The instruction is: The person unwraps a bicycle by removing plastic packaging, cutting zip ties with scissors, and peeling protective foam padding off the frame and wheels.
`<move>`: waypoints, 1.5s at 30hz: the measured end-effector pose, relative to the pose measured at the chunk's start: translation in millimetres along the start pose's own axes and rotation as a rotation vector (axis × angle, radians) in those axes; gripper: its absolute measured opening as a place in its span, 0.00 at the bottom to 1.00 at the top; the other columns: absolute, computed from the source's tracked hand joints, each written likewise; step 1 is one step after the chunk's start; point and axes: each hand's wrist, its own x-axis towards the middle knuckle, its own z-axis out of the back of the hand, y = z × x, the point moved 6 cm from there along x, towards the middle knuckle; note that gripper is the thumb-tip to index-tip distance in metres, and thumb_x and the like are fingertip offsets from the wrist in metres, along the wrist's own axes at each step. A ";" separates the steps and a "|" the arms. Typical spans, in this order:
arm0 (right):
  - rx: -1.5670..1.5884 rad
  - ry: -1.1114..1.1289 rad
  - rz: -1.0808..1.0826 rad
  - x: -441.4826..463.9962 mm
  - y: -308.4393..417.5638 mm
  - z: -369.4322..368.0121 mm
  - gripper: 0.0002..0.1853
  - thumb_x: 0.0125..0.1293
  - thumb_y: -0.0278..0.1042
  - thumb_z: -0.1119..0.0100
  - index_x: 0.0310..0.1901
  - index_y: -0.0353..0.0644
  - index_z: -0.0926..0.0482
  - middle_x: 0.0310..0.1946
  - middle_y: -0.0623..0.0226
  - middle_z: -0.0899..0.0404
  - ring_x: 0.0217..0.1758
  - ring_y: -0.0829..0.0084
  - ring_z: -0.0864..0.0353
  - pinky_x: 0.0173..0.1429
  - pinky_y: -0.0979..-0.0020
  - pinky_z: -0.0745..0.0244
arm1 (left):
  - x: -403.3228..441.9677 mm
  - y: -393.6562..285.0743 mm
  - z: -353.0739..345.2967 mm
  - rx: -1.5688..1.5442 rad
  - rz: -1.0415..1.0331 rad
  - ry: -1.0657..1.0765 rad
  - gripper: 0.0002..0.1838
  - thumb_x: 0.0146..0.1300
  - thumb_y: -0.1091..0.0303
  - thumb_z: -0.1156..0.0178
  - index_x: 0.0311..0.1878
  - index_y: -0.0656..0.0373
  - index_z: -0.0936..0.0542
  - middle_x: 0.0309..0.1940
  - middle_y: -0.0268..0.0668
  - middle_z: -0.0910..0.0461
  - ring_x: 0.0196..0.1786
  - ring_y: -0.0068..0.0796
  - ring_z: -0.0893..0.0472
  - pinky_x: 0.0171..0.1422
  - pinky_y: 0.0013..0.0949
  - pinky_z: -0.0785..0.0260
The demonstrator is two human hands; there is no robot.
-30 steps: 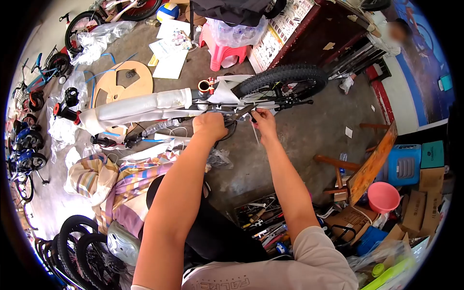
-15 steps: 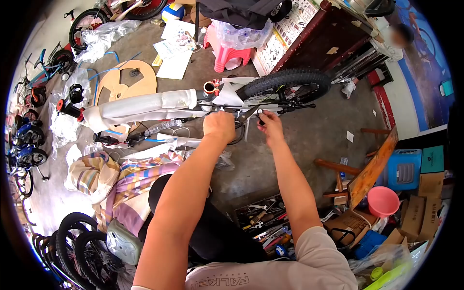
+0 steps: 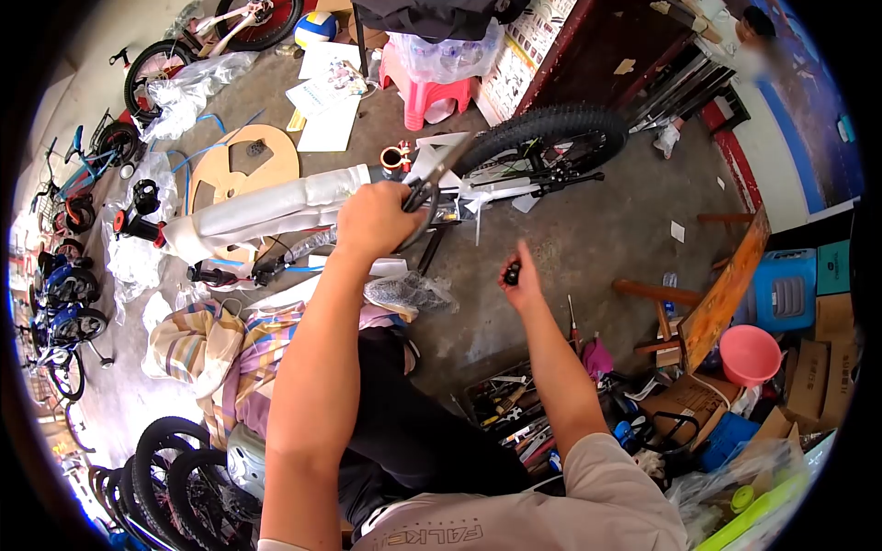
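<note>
My left hand (image 3: 375,220) is closed round the dark handles of a pair of scissors (image 3: 447,165), whose blades point up and to the right. They pass over a bicycle frame (image 3: 285,204) wrapped in white foam, lying on its side. Beyond the blades is the bicycle's wheel (image 3: 574,119) with its knobby black tyre. Lower and to the right, apart from the bicycle, my right hand (image 3: 525,281) has its fingers curled on a small black part (image 3: 513,273), too small to name. Its thumb points upward.
A toolbox (image 3: 501,399) with several tools lies near my knees. At right stand a wooden stool (image 3: 726,289), a pink basin (image 3: 751,355) and cardboard boxes (image 3: 785,390). Beyond the bicycle are a red plastic stool (image 3: 423,96) and a cardboard disc (image 3: 266,151).
My left hand has moved left and up with the scissors, away from the wheel side. My right hand has drawn down and away from the bicycle with the small black part.
</note>
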 end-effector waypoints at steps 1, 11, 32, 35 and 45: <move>-0.102 -0.026 0.017 -0.9 -4.4 -6.6 0.16 0.69 0.51 0.31 0.36 0.48 0.21 0.23 0.73 0.27 0.24 0.75 0.25 0.27 0.69 0.29 | 2.0 2.0 -1.2 0.001 0.003 0.003 0.17 0.58 0.47 0.30 0.42 0.49 0.09 0.36 0.47 0.12 0.44 0.51 0.12 0.50 0.51 0.20; -0.770 0.104 0.263 52.1 -17.9 -102.1 0.16 0.70 0.39 0.34 0.57 0.46 0.20 0.26 0.73 0.24 0.25 0.78 0.24 0.23 0.71 0.34 | -32.7 12.5 34.8 -0.030 -0.437 -0.150 0.20 0.59 0.51 0.27 0.35 0.60 0.19 0.28 0.45 0.20 0.33 0.53 0.19 0.39 0.51 0.29; -0.648 -0.030 0.003 28.4 -99.6 23.4 0.09 0.73 0.38 0.38 0.46 0.42 0.15 0.29 0.73 0.21 0.32 0.80 0.25 0.37 0.74 0.32 | 61.4 104.7 -202.8 0.417 -0.048 0.271 0.15 0.62 0.61 0.33 0.50 0.55 0.13 0.54 0.42 0.18 0.55 0.46 0.14 0.55 0.47 0.19; -0.666 -0.054 -0.086 5.0 -115.4 44.7 0.09 0.73 0.37 0.39 0.46 0.43 0.16 0.29 0.73 0.21 0.32 0.80 0.24 0.34 0.73 0.31 | 61.2 95.8 -204.6 0.396 -0.073 0.255 0.13 0.63 0.64 0.36 0.49 0.55 0.12 0.54 0.43 0.17 0.55 0.45 0.13 0.54 0.46 0.19; -0.711 -0.064 -0.200 -26.7 -178.7 80.9 0.08 0.72 0.40 0.35 0.46 0.47 0.17 0.28 0.75 0.22 0.27 0.82 0.25 0.26 0.73 0.30 | 64.0 97.4 -202.0 0.376 -0.139 0.246 0.09 0.66 0.67 0.41 0.40 0.54 0.12 0.43 0.43 0.11 0.47 0.44 0.10 0.48 0.45 0.18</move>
